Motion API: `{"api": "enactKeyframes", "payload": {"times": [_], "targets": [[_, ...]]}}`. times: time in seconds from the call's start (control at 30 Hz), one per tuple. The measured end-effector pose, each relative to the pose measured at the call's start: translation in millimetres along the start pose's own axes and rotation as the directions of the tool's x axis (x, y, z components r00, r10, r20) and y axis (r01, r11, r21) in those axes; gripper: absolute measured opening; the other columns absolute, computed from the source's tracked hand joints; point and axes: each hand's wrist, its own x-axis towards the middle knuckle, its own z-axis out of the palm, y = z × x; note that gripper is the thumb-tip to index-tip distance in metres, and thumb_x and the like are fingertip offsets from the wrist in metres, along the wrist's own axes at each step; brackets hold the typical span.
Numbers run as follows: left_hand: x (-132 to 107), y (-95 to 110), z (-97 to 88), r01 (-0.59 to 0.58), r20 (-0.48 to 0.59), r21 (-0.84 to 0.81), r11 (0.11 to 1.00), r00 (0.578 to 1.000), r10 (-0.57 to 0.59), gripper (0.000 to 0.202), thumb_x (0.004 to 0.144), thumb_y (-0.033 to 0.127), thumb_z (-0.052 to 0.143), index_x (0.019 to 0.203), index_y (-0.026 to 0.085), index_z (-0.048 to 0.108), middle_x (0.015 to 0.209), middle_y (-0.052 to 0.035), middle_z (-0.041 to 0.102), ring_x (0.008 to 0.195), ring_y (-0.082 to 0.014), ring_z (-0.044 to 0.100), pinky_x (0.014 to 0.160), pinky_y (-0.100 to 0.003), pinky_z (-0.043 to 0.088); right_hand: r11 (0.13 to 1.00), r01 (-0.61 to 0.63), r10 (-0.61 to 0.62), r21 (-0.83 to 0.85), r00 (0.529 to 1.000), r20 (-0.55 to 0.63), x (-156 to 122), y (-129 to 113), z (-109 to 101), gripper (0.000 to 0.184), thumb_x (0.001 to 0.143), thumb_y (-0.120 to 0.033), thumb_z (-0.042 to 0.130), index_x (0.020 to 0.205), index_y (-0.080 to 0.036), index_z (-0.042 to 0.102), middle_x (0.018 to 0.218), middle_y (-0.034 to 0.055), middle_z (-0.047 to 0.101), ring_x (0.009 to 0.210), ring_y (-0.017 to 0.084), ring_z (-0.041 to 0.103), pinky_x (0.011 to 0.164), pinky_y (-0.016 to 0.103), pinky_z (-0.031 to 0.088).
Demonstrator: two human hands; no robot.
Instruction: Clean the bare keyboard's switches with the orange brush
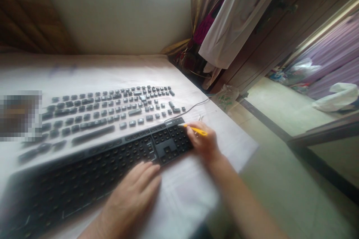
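Note:
A black keyboard with its keycaps off lies slantwise across the table, its near left end blurred. My right hand grips a slim yellow-handled tool. The tool's pale tip is over the top of the number pad; its exact kind is unclear. Flat on the keyboard's front edge, left of the arrow-key area, rests my left hand, fingers stretched out and holding nothing. Beyond the keyboard, loose black keycaps are laid out in rows, among them a long space bar.
A white cloth covers the table, whose right edge drops to a tiled floor. The keyboard cable runs off toward that edge. White fabric hangs behind, beside a dark wooden cupboard. A pixelated patch hides something at far left.

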Motion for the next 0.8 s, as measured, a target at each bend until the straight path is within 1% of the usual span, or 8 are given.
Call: {"api": "enactKeyframes", "payload": {"times": [0.1, 0.2, 0.3, 0.43, 0.5, 0.6, 0.67, 0.8], "targets": [[-1, -1, 0.3, 0.009, 0.0, -0.004, 1.0, 1.0, -0.009, 0.035, 0.099, 0.01, 0.041, 0.109, 0.02, 0.073, 0.126, -0.0052, 0.071, 0.124, -0.0194, 0.059, 0.116, -0.036, 0.044, 0.999, -0.032, 0.03, -0.036, 0.998, -0.06, 2, 3, -5, 0.017, 0.095, -0.014, 0.053, 0.089, -0.019, 0.068, 0.077, 0.0081, 0.075, 0.068, 0.021, 0.072, 0.066, 0.034, 0.06], [1, -1, -1.8, 0.009, 0.004, 0.001, 1.0, 1.0, -0.009, 0.036, 0.1, 0.011, 0.039, 0.109, 0.021, 0.073, 0.126, -0.0039, 0.071, 0.123, -0.0192, 0.059, 0.116, -0.035, 0.044, 0.999, 0.027, -0.027, 0.017, 1.0, 0.002, 1, -8, -2, 0.014, 0.096, -0.019, 0.055, 0.091, -0.021, 0.068, 0.082, 0.0054, 0.076, 0.073, 0.019, 0.074, 0.07, 0.03, 0.061], [3, -1, -3.4, -0.003, -0.004, 0.011, 1.0, 1.0, 0.003, 0.037, 0.101, 0.013, 0.039, 0.108, 0.022, 0.073, 0.124, -0.0029, 0.071, 0.12, -0.0191, 0.06, 0.113, -0.034, 0.047, 0.996, 0.068, -0.071, 0.055, 0.996, 0.048, 0, -16, 5, 0.016, 0.097, -0.019, 0.054, 0.089, -0.022, 0.068, 0.08, 0.0032, 0.076, 0.073, 0.017, 0.074, 0.071, 0.027, 0.061], [5, -1, -3.2, -0.007, -0.02, 0.015, 1.0, 1.0, 0.008, 0.037, 0.102, 0.013, 0.038, 0.107, 0.021, 0.074, 0.123, -0.0036, 0.072, 0.119, -0.0194, 0.061, 0.111, -0.035, 0.049, 1.0, 0.01, -0.01, -0.022, 1.0, 0.006, 3, -8, 3, 0.017, 0.095, -0.015, 0.054, 0.086, -0.019, 0.068, 0.077, 0.008, 0.074, 0.069, 0.022, 0.072, 0.067, 0.033, 0.06], [4, 0, -3.1, -0.009, -0.02, 0.012, 1.0, 1.0, 0.009, 0.038, 0.101, 0.012, 0.037, 0.107, 0.021, 0.074, 0.122, -0.0038, 0.072, 0.119, -0.0193, 0.061, 0.111, -0.035, 0.05, 1.0, -0.003, 0.003, -0.029, 1.0, 0.008, 2, -8, 1, 0.016, 0.095, -0.015, 0.054, 0.089, -0.019, 0.068, 0.081, 0.0088, 0.075, 0.073, 0.023, 0.072, 0.069, 0.034, 0.06], [4, 1, -3.2, 0.007, -0.019, 0.004, 1.0, 1.0, -0.007, 0.039, 0.101, 0.011, 0.037, 0.107, 0.021, 0.074, 0.122, -0.0045, 0.072, 0.12, -0.0193, 0.061, 0.112, -0.035, 0.049, 0.999, 0.035, -0.036, 0.017, 0.998, 0.06, -1, -18, 6, 0.015, 0.095, -0.017, 0.053, 0.092, -0.022, 0.067, 0.082, 0.0054, 0.075, 0.076, 0.019, 0.073, 0.074, 0.03, 0.061], [4, 2, -3.0, 0.016, -0.017, -0.001, 1.0, 1.0, -0.016, 0.039, 0.101, 0.011, 0.037, 0.107, 0.02, 0.074, 0.123, -0.005, 0.072, 0.121, -0.0199, 0.06, 0.113, -0.036, 0.048, 0.998, 0.05, -0.052, 0.031, 0.995, 0.082, -4, -20, 9, 0.016, 0.095, -0.018, 0.052, 0.089, -0.023, 0.067, 0.08, 0.0037, 0.074, 0.075, 0.017, 0.072, 0.074, 0.027, 0.06], [1, 2, -0.6, 0.013, -0.015, -0.011, 1.0, 1.0, -0.013, 0.038, 0.099, 0.008, 0.039, 0.108, 0.019, 0.074, 0.123, -0.0055, 0.072, 0.121, -0.0201, 0.06, 0.114, -0.037, 0.047, 0.999, -0.038, 0.038, -0.039, 0.999, 0.013, -2, -9, 4, 0.016, 0.093, -0.015, 0.052, 0.09, -0.021, 0.067, 0.081, 0.0071, 0.073, 0.074, 0.021, 0.071, 0.073, 0.033, 0.06]]}}
